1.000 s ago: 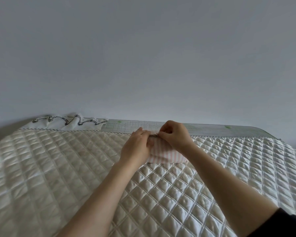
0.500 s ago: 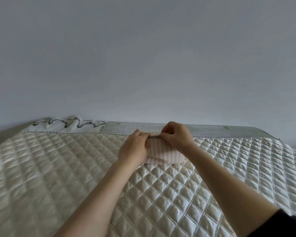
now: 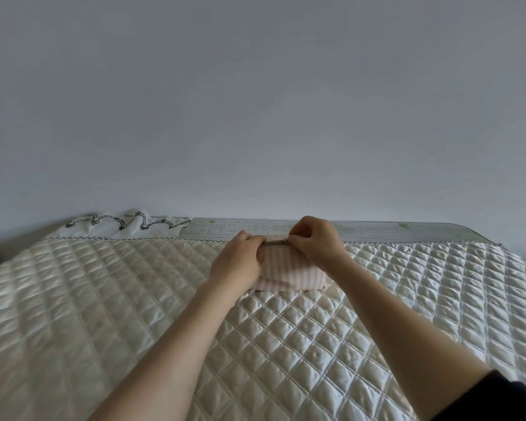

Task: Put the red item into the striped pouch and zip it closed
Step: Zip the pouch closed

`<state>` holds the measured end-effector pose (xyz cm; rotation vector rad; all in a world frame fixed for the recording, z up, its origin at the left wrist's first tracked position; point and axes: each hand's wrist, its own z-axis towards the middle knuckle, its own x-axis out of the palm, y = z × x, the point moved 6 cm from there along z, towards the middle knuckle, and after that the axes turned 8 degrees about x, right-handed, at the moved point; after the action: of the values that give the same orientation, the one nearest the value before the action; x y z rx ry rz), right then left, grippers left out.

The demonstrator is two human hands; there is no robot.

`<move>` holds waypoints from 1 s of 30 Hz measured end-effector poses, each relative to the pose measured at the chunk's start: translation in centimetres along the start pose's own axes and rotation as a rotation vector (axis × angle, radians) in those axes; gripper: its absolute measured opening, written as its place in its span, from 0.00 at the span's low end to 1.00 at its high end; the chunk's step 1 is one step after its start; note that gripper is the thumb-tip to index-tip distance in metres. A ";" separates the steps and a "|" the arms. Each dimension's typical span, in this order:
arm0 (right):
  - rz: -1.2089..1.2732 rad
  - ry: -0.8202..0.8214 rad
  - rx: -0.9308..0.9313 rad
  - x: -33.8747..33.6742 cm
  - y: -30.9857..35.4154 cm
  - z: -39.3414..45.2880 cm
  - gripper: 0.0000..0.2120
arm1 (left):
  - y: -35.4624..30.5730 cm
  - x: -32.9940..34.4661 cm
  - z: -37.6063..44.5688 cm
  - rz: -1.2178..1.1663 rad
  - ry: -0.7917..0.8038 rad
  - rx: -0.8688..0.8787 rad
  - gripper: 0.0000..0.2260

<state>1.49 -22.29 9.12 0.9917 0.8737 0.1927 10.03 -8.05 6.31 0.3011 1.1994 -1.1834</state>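
A pink-and-white striped pouch [image 3: 289, 273] stands on the quilted cream bedcover [image 3: 134, 299], near its far edge. My left hand [image 3: 236, 262] grips the pouch's left end. My right hand [image 3: 315, 243] pinches the metal zipper pull [image 3: 285, 240] at the top of the pouch, right of its middle. The zipper strip between my hands looks shut. No red item is in sight.
Behind the pouch a grid-lined sheet with green marks [image 3: 362, 232] runs along the wall. A white cloth with dark rope-like trim [image 3: 122, 227] lies bunched at the far left. A plain grey wall fills the upper view.
My right hand has slid a little to the right along the top of the pouch with the zipper pull. The left hand keeps its hold.
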 end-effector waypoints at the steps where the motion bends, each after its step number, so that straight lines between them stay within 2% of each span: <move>1: 0.009 -0.001 0.006 -0.1 -0.2 0.0 0.03 | 0.0 0.0 0.0 0.003 0.002 -0.002 0.18; 22: 0.093 -0.021 0.076 -2.3 -2.2 0.1 0.07 | -0.8 0.5 0.0 0.084 0.052 -0.054 0.23; 30: 0.114 -0.036 0.095 -3.1 -2.8 0.0 0.03 | -1.1 0.5 0.1 0.100 0.055 -0.102 0.20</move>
<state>-1.24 -25.44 8.60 1.1316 0.7997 0.2311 9.10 -8.88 6.31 0.3148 1.2734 -1.0301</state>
